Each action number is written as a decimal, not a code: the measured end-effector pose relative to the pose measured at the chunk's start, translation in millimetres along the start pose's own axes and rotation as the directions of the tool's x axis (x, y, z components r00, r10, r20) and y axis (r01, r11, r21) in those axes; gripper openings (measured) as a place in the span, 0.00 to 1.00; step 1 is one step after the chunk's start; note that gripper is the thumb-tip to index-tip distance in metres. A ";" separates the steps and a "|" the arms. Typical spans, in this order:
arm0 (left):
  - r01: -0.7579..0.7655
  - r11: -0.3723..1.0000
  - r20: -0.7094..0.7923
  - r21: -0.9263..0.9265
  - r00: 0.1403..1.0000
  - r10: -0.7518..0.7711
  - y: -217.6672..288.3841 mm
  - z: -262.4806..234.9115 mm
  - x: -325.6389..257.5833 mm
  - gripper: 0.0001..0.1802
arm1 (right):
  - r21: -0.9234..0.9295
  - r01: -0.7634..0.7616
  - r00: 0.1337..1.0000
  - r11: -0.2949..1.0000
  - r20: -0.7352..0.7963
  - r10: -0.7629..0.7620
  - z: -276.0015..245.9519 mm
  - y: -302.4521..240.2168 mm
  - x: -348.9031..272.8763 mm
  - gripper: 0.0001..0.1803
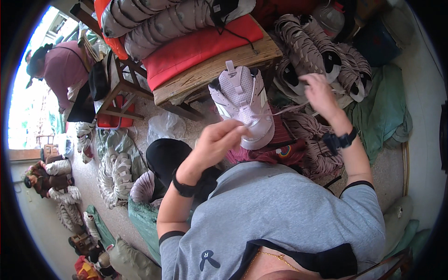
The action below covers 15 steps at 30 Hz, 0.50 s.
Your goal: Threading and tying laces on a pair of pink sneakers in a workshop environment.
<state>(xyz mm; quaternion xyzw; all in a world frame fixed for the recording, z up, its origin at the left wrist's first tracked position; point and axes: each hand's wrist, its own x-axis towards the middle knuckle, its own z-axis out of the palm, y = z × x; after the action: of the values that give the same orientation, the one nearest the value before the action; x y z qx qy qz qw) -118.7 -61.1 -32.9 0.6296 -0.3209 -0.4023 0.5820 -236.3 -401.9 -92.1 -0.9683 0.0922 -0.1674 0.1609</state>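
A pale pink shoe upper (246, 95) lies over my lap, its heel tab pointing away from me and its rounded toe toward me. My left hand (221, 142) is closed at the left of the toe, thumb and fingers pinching near the lower lace area. From the front of the upper, a thin pink shoelace (289, 109) stretches to the right toward my right hand (322, 95). That hand is raised beside the upper with curled fingers, closed on the lace; its fingertips are partly hidden.
Ahead stands a wooden bench (219, 65) with a red cushion (200, 51) and stacked uppers (172, 25). More bundled uppers (308, 46) lie at the right, by a green cloth (385, 107). A bundle of laces (322, 149) hangs near my right side. Another person (65, 70) bends at far left.
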 end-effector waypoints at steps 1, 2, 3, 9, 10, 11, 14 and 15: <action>0.000 0.996 0.035 0.085 0.999 -0.003 0.6 7.5 5.9 0.13 | 0.315 0.061 0.998 0.947 0.012 -0.068 -6.0 -46.0 11.5 0.18; 0.031 0.997 0.039 0.071 0.999 -0.034 6.3 16.3 11.6 0.13 | 0.674 0.004 0.995 0.739 0.068 -0.068 -12.9 -90.6 13.0 0.19; 0.056 0.997 0.049 0.061 0.997 -0.059 11.5 22.2 17.1 0.14 | 0.790 0.009 0.982 0.614 0.108 -0.152 -17.7 -118.1 11.0 0.19; 0.105 0.994 -0.087 0.039 0.991 -0.101 -7.4 20.1 26.3 0.15 | 0.797 -0.083 0.956 0.599 0.232 -0.177 -11.3 -142.4 11.6 0.12; 0.107 0.994 -0.092 0.038 0.990 -0.103 -18.0 18.2 27.5 0.15 | 0.776 -0.049 0.956 0.629 0.219 -0.195 -10.2 -140.3 15.6 0.10; -0.024 0.993 -0.195 0.116 0.980 0.047 -32.7 15.3 30.2 0.12 | 0.777 -0.048 0.954 0.627 0.221 -0.200 -7.0 -136.5 19.1 0.10; -0.208 0.929 -0.356 0.306 0.880 0.314 -50.4 9.0 41.5 0.06 | 0.748 -0.036 0.975 0.662 0.172 -0.141 11.5 -124.0 23.9 0.04; -0.255 0.876 -0.416 0.408 0.803 0.428 -51.7 7.5 44.6 0.06 | 0.749 -0.038 0.975 0.661 0.173 -0.141 13.7 -122.4 25.5 0.04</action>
<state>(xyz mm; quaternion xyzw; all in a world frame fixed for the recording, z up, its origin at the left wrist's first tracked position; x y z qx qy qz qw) -107.7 -97.5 -90.0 0.7306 -0.3339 -0.0545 0.5931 -192.6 -290.0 -54.9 -0.8309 -0.0304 -0.0886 0.5484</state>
